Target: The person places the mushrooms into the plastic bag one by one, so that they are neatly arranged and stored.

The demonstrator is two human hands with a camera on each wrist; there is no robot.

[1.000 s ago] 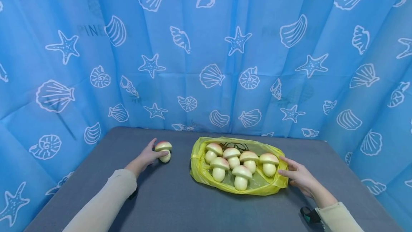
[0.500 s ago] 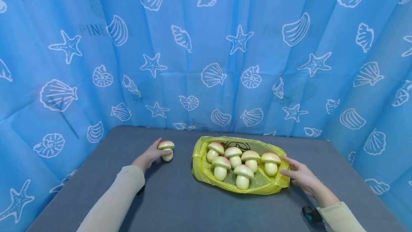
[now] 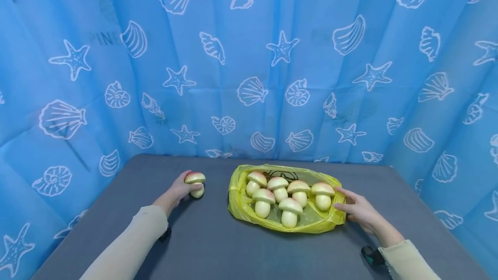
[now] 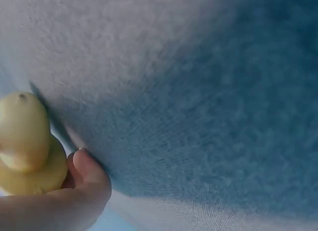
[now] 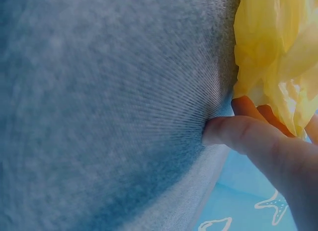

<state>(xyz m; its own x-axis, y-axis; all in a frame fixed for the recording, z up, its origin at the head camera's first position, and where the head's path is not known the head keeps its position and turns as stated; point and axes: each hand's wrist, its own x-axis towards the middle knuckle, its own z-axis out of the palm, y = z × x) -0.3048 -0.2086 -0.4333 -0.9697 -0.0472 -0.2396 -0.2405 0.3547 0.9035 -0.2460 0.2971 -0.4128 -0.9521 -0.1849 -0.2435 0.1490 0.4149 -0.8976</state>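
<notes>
A mushroom-shaped object (image 3: 196, 180), pale with a pinkish cap, stands on the table's left side. My left hand (image 3: 178, 190) grips it, the thumb across its stem. The left wrist view shows the object's rounded pale base (image 4: 22, 126) beside the bent fingers (image 4: 89, 174). Right of the middle sits a yellow plastic bag (image 3: 243, 215), its mouth spread wide, with several similar mushrooms (image 3: 289, 213) inside. My right hand (image 3: 362, 213) touches the bag's right edge with loosely extended fingers. In the right wrist view those fingers (image 5: 248, 109) lie against the yellow plastic; some are hidden.
The grey cloth-covered table (image 3: 218, 249) spreads around the bag. A blue curtain (image 3: 249, 64) with white shells and starfish hangs behind the table and along its sides. A dark wrist device (image 3: 371, 255) sits by the right cuff.
The head view shifts slightly. Both hands keep their places: the left still on the single mushroom, the right still at the bag's edge.
</notes>
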